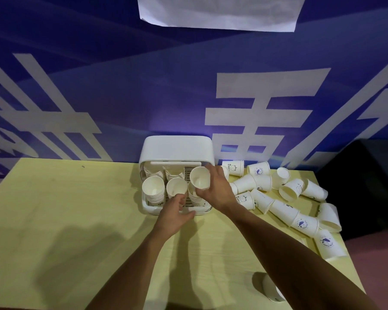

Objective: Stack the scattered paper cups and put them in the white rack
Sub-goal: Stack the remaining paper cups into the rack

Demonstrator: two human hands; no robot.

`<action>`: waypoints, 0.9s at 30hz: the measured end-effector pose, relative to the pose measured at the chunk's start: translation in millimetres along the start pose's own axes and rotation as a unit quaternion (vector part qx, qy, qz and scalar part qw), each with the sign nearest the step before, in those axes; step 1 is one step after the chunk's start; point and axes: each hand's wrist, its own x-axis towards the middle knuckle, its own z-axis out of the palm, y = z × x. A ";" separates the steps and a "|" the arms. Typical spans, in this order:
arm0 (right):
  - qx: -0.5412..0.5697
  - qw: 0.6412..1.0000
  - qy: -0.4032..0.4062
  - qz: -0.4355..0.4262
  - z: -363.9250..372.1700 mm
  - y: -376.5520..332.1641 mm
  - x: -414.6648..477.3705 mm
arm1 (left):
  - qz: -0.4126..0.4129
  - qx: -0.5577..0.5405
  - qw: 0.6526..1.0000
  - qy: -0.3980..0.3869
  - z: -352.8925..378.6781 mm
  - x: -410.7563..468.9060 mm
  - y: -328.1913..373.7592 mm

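Surface (76,220): yellow; the white rack (177,148) is set at its far edge.
White rack: stacks of cups (153,186) are stood inside, mouths upward.
Scattered cups (285,209): laid on their sides right of the rack, axes pointed variously.
Right hand (215,189): clamped round a single cup (199,177) above the rack's right side, axis tilted, mouth turned toward the camera.
Left hand (177,212): fingers curled at the rack's front; a grip cannot be told.

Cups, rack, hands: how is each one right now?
white rack, lid up, cups inside.
stacks, upright, mouths up.
held cup, gripped by right hand over the rack.
left hand, grips middle stack.
scattered cups, jumbled on table.
lone cup, on its side.
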 end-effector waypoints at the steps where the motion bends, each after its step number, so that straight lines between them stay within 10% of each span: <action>1: -0.012 1.000 0.003 0.002 3.1 0.6 -0.8 | -0.001 0.002 1.000 -0.002 -0.8 -0.7 -1.6; 27: -0.049 0.983 0.022 0.174 -50.0 104.0 -64.8 | 0.039 0.050 0.990 -0.126 64.1 20.5 48.7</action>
